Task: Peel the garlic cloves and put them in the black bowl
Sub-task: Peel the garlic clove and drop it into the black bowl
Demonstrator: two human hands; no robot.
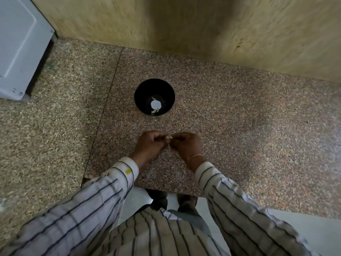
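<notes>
Just on the near side of the black bowl (143, 90), I see the left hand (149, 144) and right hand (185, 145) both pinching 1 garlic clove (168, 138). A hard tug could flick it away.

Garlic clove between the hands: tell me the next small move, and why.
Probably pull the skin off with the right hand while the left hand holds the garlic clove: both pinch it, a pale shred hangs beneath, and it is not yet in the black bowl.
</notes>
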